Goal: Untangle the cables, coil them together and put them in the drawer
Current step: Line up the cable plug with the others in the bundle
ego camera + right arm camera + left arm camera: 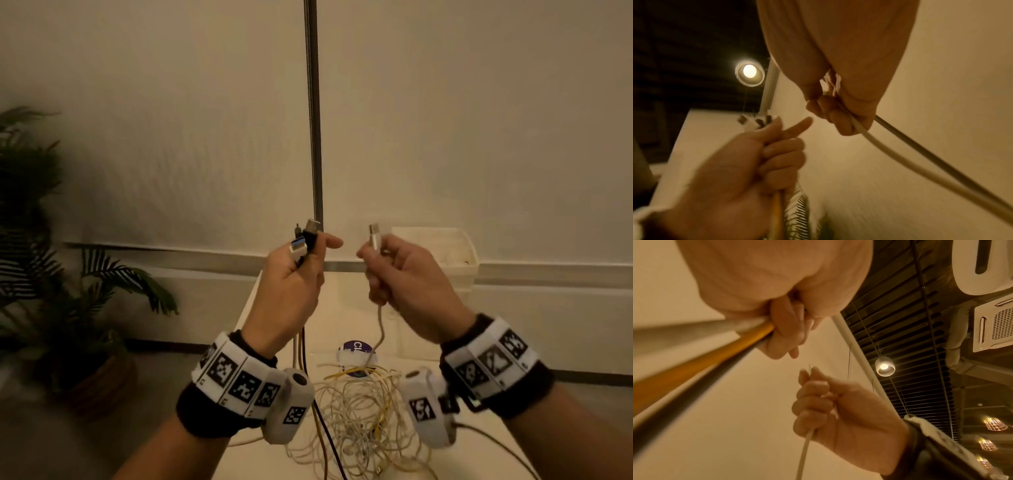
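My left hand [294,274] is raised above the table and grips several cable ends, with a black USB plug [311,229] and a white one [297,248] sticking up past the fingers. Its white, yellow and black cords [701,353] run down from the fist. My right hand [397,274] holds a white cable [381,329] close beside it, the metal USB plug [375,234] pointing up. Both bundles hang down into a tangled heap of white and yellow cables [359,411] on the table. The drawer is hidden from every view.
A white table [342,308] stands against the wall with a white plastic bin [445,253] at its back right. A round purple sticker [356,347] lies under the cables. A thin metal pole [313,113] rises behind my hands. A potted palm [51,257] stands at the left.
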